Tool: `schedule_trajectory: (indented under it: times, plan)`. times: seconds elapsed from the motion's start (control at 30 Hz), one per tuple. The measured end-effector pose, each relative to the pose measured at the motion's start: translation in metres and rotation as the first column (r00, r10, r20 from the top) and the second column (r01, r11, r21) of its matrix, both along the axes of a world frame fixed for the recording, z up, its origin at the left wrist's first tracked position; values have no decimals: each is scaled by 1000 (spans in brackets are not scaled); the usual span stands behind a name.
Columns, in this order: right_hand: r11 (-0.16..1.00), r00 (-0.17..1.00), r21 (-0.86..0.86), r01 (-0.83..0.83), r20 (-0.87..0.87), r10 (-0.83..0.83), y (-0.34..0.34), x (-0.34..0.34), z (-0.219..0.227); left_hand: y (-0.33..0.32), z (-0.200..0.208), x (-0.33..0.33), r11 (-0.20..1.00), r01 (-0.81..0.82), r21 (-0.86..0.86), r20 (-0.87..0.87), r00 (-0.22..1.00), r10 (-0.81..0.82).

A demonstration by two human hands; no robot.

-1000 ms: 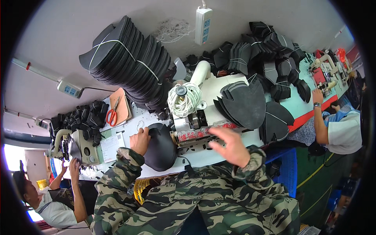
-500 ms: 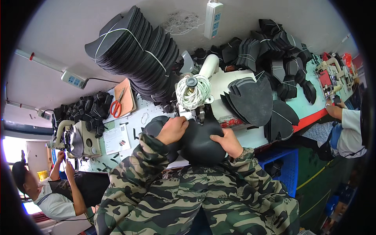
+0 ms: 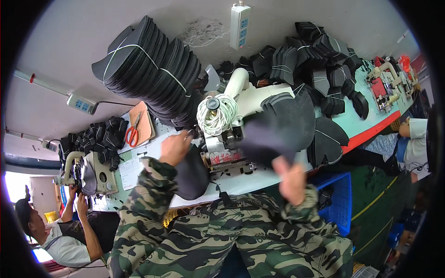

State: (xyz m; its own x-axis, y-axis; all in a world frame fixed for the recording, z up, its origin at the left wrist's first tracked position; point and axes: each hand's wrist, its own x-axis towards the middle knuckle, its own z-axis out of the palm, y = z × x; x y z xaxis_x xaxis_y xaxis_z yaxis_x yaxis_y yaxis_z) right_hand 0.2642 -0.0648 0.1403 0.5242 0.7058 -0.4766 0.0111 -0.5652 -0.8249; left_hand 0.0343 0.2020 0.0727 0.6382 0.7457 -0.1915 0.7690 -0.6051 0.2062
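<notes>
A pale sewing-type machine (image 3: 237,82) stands in front of me, with a coil of white cord (image 3: 217,116) on its head. My right hand (image 3: 291,181), smeared by motion, grips the near edge of a curved black sheet piece (image 3: 266,141) to the right of the machine head. That piece is blurred and overlaps a pile of similar black sheets (image 3: 296,116). To the left of the machine, my left hand (image 3: 175,147) has its fingers closed around a small dark bit I cannot make out. Beside it, another curved black piece (image 3: 191,178) lies at the table's front edge.
Tall tied stacks of black sheets (image 3: 148,69) stand at the back left. Orange-handled scissors (image 3: 133,132) lie on a notebook, near a printed paper (image 3: 132,173). A blue crate (image 3: 340,204) sits below right. Co-workers are at machines on both sides.
My hands have moved apart. The right one has carried the black piece away from the machine to the right; the left has shifted left, exposing the machine's front. The view has shifted slightly.
</notes>
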Motion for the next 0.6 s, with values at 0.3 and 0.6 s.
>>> schedule_trajectory:
  times: [0.3,0.6]
  plan:
    - [864,749,264,-429,639,176,22,21,-22,-21,-29,-69,994,14,112,-179,984,6]
    - [750,802,482,-454,-146,579,29,-16,-73,-49,82,2,436,565,-700,542,818,-190]
